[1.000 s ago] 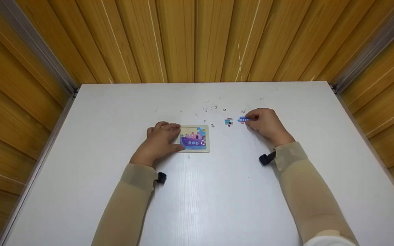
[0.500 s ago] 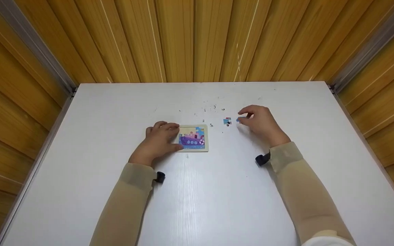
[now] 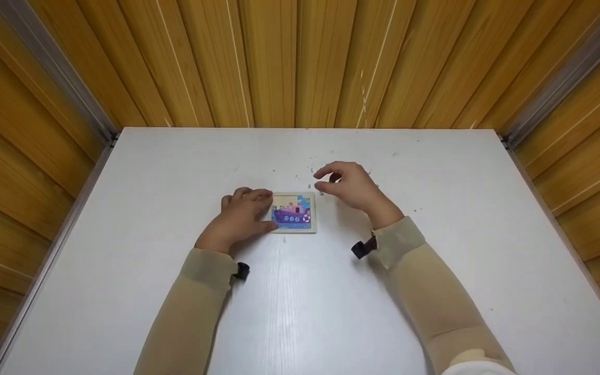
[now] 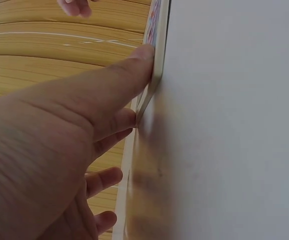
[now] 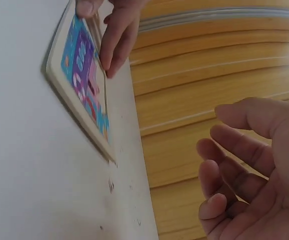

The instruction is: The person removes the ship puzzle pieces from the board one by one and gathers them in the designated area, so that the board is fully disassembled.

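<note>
A small jigsaw puzzle (image 3: 292, 213) in a pale wooden frame lies flat on the white table, showing a purple boat on blue water. Bare tray shows at its upper left. My left hand (image 3: 238, 221) holds its left side, the thumb on the near edge and a finger at the far edge; the left wrist view shows the thumb on the frame (image 4: 160, 60). Just beyond the puzzle's far right corner, my right hand (image 3: 354, 188) hovers with thumb and fingers apart. Nothing shows between its loosely bent fingers (image 5: 234, 145). Any loose pieces beneath it are hidden.
Small dark specks (image 3: 310, 186) are scattered on the white table (image 3: 289, 291) beyond the puzzle. Yellow wood-look panels (image 3: 300, 62) stand along the table's back and sides.
My right hand has moved left from the loose blue piece toward the puzzle, its thumb and fingers now apart. The loose pieces have gone out of sight. The left hand stays on the puzzle.
</note>
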A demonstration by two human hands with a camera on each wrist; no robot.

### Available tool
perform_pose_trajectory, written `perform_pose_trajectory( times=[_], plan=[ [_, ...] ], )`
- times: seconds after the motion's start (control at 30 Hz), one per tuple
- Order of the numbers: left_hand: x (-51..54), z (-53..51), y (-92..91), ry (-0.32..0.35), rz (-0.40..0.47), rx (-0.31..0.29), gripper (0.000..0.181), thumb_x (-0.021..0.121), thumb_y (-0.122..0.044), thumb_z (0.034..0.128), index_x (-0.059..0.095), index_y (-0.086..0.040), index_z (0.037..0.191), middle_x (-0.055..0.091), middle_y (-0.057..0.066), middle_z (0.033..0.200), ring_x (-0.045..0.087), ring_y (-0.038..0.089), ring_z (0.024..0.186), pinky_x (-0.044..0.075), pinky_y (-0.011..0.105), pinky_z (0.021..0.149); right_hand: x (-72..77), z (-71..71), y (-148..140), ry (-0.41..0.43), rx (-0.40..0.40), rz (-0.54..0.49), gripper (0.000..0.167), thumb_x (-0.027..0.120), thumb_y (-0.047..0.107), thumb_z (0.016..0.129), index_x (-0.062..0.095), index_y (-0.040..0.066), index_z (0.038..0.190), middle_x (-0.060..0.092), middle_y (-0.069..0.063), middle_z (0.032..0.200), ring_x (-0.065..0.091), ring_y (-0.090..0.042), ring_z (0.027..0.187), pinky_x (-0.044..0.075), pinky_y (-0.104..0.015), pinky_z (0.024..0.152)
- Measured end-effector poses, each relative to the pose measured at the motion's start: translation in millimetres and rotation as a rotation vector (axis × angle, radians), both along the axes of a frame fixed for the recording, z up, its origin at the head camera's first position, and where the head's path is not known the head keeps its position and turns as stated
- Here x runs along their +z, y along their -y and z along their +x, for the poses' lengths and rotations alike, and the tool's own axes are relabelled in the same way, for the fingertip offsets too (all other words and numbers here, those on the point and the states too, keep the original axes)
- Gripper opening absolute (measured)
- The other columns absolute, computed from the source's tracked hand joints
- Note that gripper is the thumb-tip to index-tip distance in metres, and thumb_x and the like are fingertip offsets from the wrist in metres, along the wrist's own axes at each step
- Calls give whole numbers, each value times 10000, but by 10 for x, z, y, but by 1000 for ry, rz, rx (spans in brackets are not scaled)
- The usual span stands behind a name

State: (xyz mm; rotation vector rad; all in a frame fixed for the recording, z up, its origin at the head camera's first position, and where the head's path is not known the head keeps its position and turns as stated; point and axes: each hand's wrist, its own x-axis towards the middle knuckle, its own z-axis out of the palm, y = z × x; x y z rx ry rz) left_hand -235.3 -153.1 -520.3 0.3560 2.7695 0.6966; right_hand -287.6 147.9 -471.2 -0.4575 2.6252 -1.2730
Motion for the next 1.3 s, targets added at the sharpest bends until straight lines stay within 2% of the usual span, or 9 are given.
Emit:
perform_pose_trajectory(
  times=[0.23, 0.47, 0.67, 0.8, 0.93, 1.3],
  plan=[
    [-15, 6, 9, 11, -3, 17, 798, 833, -476, 1024, 512, -257, 1721, 423, -36, 1828, 241, 369, 1720, 157, 667, 1387, -146, 75, 246, 52, 45, -4, 353, 801, 205, 1038, 800, 71, 1364, 745, -169, 1376, 618, -259, 1107, 506, -359, 874],
    [-38, 17, 7, 2, 1, 3, 789, 830, -470, 1029, 519, -238, 1716, 433, -46, 1821, 262, 366, 1709, 171, 656, 1382, -362, 86, 299, 36, 92, 69, 340, 759, 161, 1057, 799, 77, 1383, 714, -134, 1438, 633, -281, 1154, 536, -434, 1021],
    [-1, 17, 20, -19, -20, -29, 815, 814, -474, 1038, 492, -178, 1726, 412, -16, 1834, 279, 386, 1702, 199, 646, 1366, -411, 94, 336, 20, 134, 153, 367, 746, 170, 1070, 786, 67, 1421, 655, -128, 1489, 617, -280, 1176, 533, -455, 1058],
    [10, 20, 21, -19, -39, -31, 814, 806, -485, 1041, 492, -176, 1726, 412, -15, 1835, 288, 382, 1701, 202, 643, 1373, -428, 115, 371, 36, 134, 185, 364, 744, 171, 1085, 781, 63, 1432, 614, -127, 1516, 618, -303, 1292, 519, -494, 1187],
    [9, 31, 15, -16, -50, -28, 803, 794, -491, 1047, 491, -193, 1728, 413, -23, 1836, 289, 378, 1702, 199, 650, 1380, -430, 150, 400, 57, 126, 198, 369, 733, 172, 1101, 770, 67, 1453, 580, -113, 1541, 588, -315, 1436, 454, -518, 1313],
    [12, 26, 15, -19, -50, -44, 784, 764, -495, 1066, 489, -171, 1725, 413, -15, 1836, 296, 386, 1699, 205, 650, 1368, -442, 165, 452, 12, 141, 251, 289, 712, 147, 1113, 824, 111, 1377, 563, -144, 1529, 620, -330, 1394, 484, -520, 1285]
  ],
)
